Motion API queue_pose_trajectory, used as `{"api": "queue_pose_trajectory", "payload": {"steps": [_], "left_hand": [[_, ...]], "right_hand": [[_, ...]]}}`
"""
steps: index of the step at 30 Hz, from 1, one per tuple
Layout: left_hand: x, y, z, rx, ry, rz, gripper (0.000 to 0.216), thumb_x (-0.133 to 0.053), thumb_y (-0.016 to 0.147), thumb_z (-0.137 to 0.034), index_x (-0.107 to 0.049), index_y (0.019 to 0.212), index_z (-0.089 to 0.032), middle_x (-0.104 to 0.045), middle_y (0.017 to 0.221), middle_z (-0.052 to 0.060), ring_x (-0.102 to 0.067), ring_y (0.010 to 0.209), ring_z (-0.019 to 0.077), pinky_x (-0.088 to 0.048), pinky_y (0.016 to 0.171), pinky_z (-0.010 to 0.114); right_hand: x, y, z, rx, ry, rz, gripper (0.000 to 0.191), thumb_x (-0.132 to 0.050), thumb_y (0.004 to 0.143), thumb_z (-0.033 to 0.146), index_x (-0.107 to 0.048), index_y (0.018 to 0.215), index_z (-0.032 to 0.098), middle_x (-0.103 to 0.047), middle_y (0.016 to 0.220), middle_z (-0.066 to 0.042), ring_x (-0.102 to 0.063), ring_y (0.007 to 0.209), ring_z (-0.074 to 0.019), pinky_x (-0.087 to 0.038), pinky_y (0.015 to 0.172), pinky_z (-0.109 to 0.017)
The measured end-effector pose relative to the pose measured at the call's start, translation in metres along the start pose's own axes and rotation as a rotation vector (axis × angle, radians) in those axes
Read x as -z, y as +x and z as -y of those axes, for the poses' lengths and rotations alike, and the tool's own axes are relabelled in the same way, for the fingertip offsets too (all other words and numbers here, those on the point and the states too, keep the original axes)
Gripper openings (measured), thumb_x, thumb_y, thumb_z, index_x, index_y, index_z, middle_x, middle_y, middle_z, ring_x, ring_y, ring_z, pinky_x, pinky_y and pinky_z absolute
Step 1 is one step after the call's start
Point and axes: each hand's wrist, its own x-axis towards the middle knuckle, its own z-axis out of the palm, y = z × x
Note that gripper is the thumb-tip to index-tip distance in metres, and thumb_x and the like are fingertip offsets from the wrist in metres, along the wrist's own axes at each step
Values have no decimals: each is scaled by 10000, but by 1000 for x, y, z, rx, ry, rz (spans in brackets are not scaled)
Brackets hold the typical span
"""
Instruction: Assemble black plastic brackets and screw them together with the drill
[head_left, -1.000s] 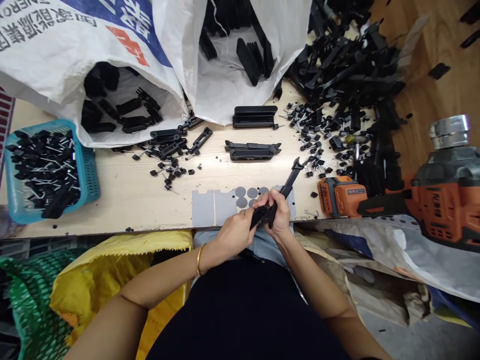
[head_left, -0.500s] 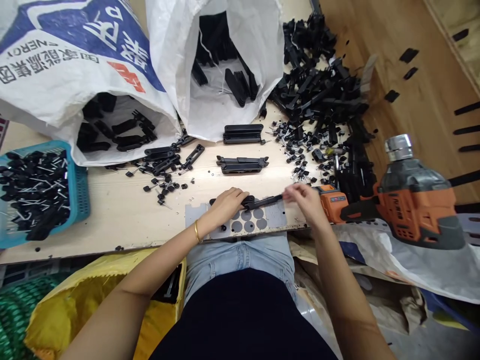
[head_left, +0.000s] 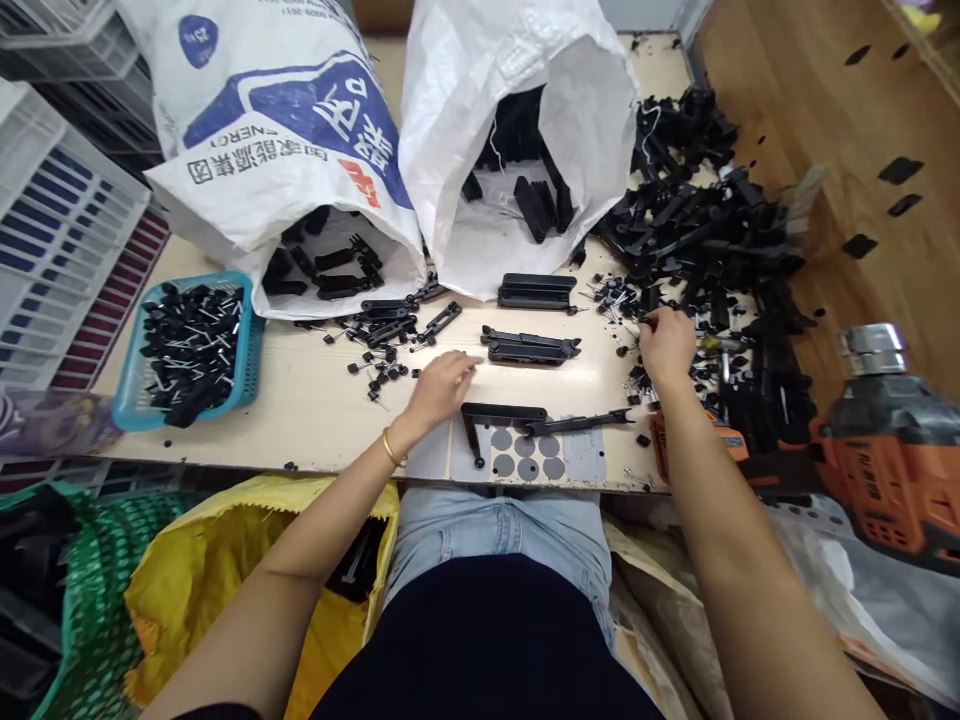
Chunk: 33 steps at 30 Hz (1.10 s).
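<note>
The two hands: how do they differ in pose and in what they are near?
The left hand lies flat and open, beside the bracket; the right hand is curled over the small parts. The left wrist wears a gold bangle; the right wrist is bare. Both are over the table.

Blue basket [head_left: 253, 345] of small black pieces sits at the table's left edge. Printed white sack [head_left: 285, 150] and plain white sack [head_left: 510, 60] lie open-mouthed along the far edge, black parts inside. Orange power driver [head_left: 892, 470] off the near right corner.
</note>
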Motion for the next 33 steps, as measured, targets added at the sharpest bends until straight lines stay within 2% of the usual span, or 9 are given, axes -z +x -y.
{"api": "queue_pose_trajectory", "payload": {"steps": [5, 10, 12, 14, 18, 22, 26, 29, 33], "left_hand": [[25, 1, 45, 391, 54, -278, 179, -510, 860, -154, -670, 940, -163, -656, 852, 43, -577, 701, 150, -470, 756, 290], [15, 15, 62, 379, 203, -111, 226, -557, 793, -119, -662, 992, -149, -639, 942, 89, -585, 880, 222, -449, 867, 348], [7, 21, 64, 380, 310, -30, 224, -536, 792, -104, -664, 972, -145, -629, 973, 126, -567, 970, 277, -436, 891, 396], [2, 26, 64, 406, 395, 5, 220, -501, 800, -90, -662, 944, -136, -621, 990, 158, -556, 997, 313, -433, 885, 432], [7, 21, 53, 392, 373, -50, 201, -515, 803, -103, -673, 922, -139, -631, 966, 146, -570, 995, 300, -442, 900, 439], [16, -2, 22, 443, -106, -248, 197, -595, 814, -251, -678, 971, -166, -655, 897, 63, -624, 794, 172, -515, 794, 327], [5, -26, -10, 634, -696, -259, 335, -705, 741, -390, -655, 966, -146, -678, 800, 37, -674, 725, 146, -549, 699, 281], [-11, -36, -18, 741, -893, -281, 403, -776, 668, -410, -632, 934, -145, -688, 803, 37, -703, 765, 163, -566, 727, 296], [-24, -40, -13, 753, -959, -369, 420, -806, 641, -397, -610, 923, -155, -693, 839, 37, -703, 785, 153, -570, 781, 306]], "right_hand": [[12, -7, 0, -75, 138, -97, 153, -568, 748, 225, -630, 875, 165, -639, 940, -124, -542, 976, -291, -373, 941, -507], [30, -26, 23, -122, 653, -158, 167, -595, 746, 228, -592, 901, 166, -636, 832, -64, -616, 782, -202, -500, 806, -409], [39, -51, 39, -121, 896, -60, 214, -631, 747, 270, -584, 940, 190, -640, 815, -34, -632, 753, -181, -524, 757, -382], [46, -86, 55, -143, 1116, 136, 253, -696, 720, 309, -595, 929, 210, -653, 788, -9, -646, 717, -161, -538, 733, -358], [42, -148, 81, -298, 1325, 405, 287, -778, 663, 331, -611, 852, 193, -681, 739, 4, -653, 656, -133, -538, 691, -305], [23, -172, 85, -341, 1278, 349, 284, -769, 661, 353, -595, 811, 185, -651, 698, 22, -619, 601, -113, -495, 615, -256], [22, -169, 83, -152, 1033, 329, 185, -689, 747, 334, -591, 838, 207, -637, 733, 22, -600, 641, -127, -478, 637, -269], [29, -163, 86, 80, 801, 390, 105, -616, 804, 308, -570, 845, 223, -634, 768, 0, -591, 692, -158, -471, 685, -303], [28, -159, 90, 354, 465, 418, 20, -544, 821, 236, -534, 823, 219, -609, 830, -70, -566, 820, -245, -459, 735, -383]]}}
